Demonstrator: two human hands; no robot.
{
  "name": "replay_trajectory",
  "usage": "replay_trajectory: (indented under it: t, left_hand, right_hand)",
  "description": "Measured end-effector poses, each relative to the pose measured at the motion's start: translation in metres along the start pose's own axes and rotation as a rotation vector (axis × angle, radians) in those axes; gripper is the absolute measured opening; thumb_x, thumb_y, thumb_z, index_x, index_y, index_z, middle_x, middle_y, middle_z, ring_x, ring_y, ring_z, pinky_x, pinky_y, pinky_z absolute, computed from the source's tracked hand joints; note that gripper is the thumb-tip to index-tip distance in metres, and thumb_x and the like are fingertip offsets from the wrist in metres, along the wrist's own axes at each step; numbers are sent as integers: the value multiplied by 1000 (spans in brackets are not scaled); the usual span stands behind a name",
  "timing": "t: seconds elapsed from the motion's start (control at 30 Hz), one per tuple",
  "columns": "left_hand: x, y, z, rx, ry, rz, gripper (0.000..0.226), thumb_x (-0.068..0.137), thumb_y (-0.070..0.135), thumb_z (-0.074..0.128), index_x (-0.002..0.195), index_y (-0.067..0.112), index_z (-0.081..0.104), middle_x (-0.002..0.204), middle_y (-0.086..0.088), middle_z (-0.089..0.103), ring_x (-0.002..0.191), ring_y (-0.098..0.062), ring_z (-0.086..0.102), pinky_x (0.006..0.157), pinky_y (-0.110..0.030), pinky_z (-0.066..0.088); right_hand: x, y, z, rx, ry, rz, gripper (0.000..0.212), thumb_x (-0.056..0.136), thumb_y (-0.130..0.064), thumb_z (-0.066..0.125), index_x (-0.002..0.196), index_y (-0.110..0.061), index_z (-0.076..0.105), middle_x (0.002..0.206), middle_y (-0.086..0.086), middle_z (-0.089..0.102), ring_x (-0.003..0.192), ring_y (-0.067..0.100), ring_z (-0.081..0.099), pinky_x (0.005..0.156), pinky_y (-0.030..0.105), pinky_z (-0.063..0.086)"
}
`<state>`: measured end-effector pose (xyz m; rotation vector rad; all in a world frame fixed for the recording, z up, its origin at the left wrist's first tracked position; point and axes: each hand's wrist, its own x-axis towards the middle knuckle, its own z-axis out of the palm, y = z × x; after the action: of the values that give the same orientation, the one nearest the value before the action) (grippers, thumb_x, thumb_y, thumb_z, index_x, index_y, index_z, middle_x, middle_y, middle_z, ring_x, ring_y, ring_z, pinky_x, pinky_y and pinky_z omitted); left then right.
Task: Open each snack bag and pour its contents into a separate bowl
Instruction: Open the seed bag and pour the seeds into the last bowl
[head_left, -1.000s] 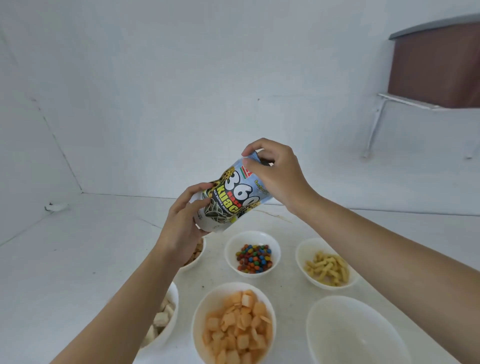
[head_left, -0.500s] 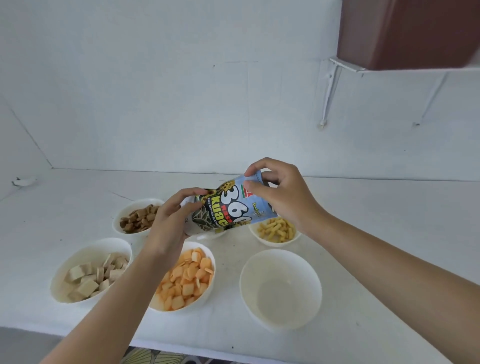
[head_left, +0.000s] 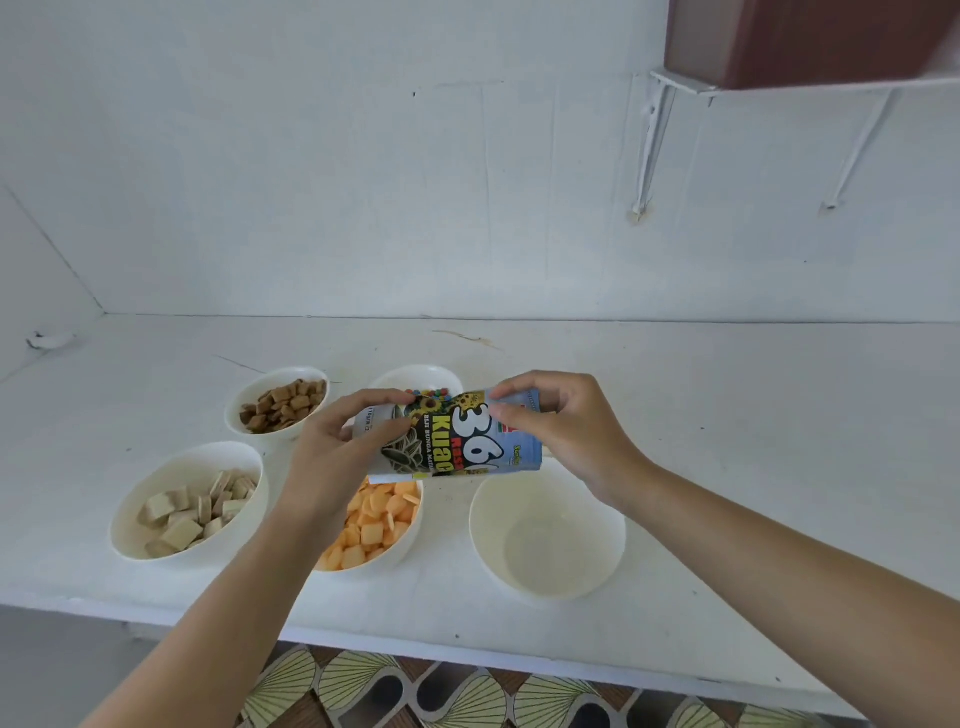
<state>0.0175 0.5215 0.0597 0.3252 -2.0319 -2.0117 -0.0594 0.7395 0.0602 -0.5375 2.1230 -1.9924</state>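
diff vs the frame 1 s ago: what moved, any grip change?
Both hands brought the snack bag down from chest height to just above the bowls, turning it nearly horizontal over the empty bowl. Left hand and right hand keep pinching opposite ends; no release, bag not visibly open. The camera view tilted down. Filled bowls unchanged.

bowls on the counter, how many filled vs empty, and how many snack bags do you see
Filled bowls: 4 (brown pieces, beige blocks, orange squares, colourful candies, the last half hidden behind the bag)
Empty bowls: 1
Snack bags: 1, held by the left hand and right hand
Total: 6
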Motion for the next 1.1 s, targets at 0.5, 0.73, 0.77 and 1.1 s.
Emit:
replay_trajectory:
  t: [0.5,0.73,0.77,1.1]
  left_hand:
    - [-15,-12,12,128,-15,-23,18,83,5,78,92,21,80,118,1,68,99,-19,72,67,-32,62]
    - [-14,1,19,109,8,39,18,88,4,73,96,20,77,119,-10,67,97,-25,74,69,-37,62]
    - [-14,6,20,114,11,59,18,88,4,73,96,20,77,119,-10,67,96,-24,74,67,-34,62]
    - [-13,30,25,265,-48,184,21,89,6,71,95,25,78,114,-2,63,105,-22,67,75,-45,64]
  right_hand:
    - [-24,37,-5,-19,48,127,14,85,-10,77,90,-6,64,85,11,76,76,22,75,63,40,61]
    - [-22,21,-8,40,53,97,15,86,-10,75,94,-4,63,80,7,75,77,24,75,64,40,61]
    - [-21,18,-8,43,58,91,15,86,-10,74,94,-4,63,82,9,75,77,24,75,65,41,61]
    - [-26,16,-5,90,79,79,14,90,-9,70,93,-5,57,87,10,75,76,18,74,56,26,54]
